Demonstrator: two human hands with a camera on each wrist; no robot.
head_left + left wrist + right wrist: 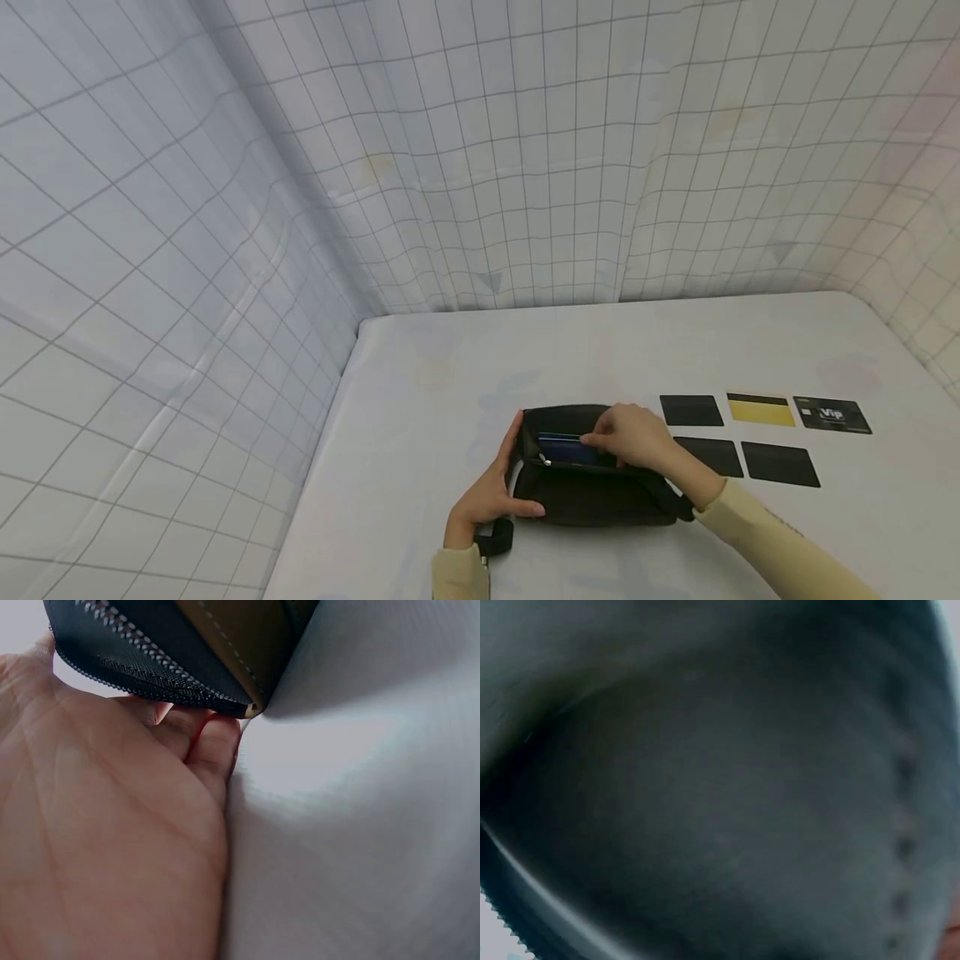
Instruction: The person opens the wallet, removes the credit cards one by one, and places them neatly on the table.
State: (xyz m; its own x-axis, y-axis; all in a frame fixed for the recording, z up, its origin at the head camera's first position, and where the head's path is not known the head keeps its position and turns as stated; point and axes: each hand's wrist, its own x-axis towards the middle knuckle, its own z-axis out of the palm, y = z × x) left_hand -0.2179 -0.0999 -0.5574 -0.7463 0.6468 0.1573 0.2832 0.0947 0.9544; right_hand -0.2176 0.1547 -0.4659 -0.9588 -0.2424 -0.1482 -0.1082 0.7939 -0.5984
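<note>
A black zip-around wallet [600, 500] lies spread on the white table. Its left end sits between the thumb and fingers of my left hand [483, 496], which holds it steady; the left wrist view shows its zipper teeth above my palm. Dark blue cards [566, 451] stand in the wallet's inner pocket. Over the pocket's right part, my right hand [637, 435] pinches the upper edge of a blue card between thumb and index finger. How far that card sits in the slot is hidden by the hand. The right wrist view is filled by blurred dark wallet material.
Right of the wallet, several cards lie in two rows: a black card [692, 411], a yellow card [761, 410] with a dark stripe and a black Vip card [832, 415] behind, black cards [781, 464] in front. White grid-patterned curtains [480, 167] stand behind and left.
</note>
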